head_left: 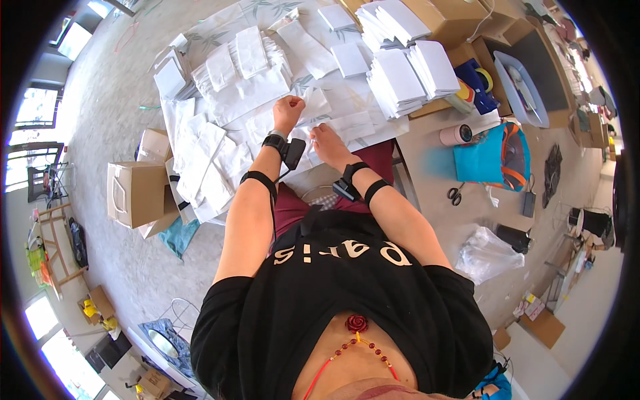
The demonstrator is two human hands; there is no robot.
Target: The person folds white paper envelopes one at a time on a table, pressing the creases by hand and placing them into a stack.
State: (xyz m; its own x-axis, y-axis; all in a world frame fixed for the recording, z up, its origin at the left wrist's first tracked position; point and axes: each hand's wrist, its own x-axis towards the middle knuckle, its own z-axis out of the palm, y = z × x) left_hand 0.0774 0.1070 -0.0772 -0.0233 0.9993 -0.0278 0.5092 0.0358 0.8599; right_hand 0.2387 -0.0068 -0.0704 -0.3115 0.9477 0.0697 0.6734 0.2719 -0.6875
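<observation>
My left hand (287,115) is closed in a pinch above the white papers in the middle of the table; whatever lies between its fingertips is too small to make out. My right hand (328,145) has its fingers bent inward at the table's near edge, touching a long flat white paper piece (355,125). Whether those fingers grip the piece cannot be told. To the left of my hands lies a loose pile of flat white paper pieces (203,163), and beyond it a fanned layer of similar ones (247,57). Neat stacks of folded white paper (397,77) stand on the right.
Cardboard boxes (137,190) sit left of the table, and an open carton with a blue plastic basin (521,90) is at the far right. Right of the table are a pink-topped cup (457,135), a turquoise bag (490,157), black scissors (455,195) and a clear plastic bag (490,253).
</observation>
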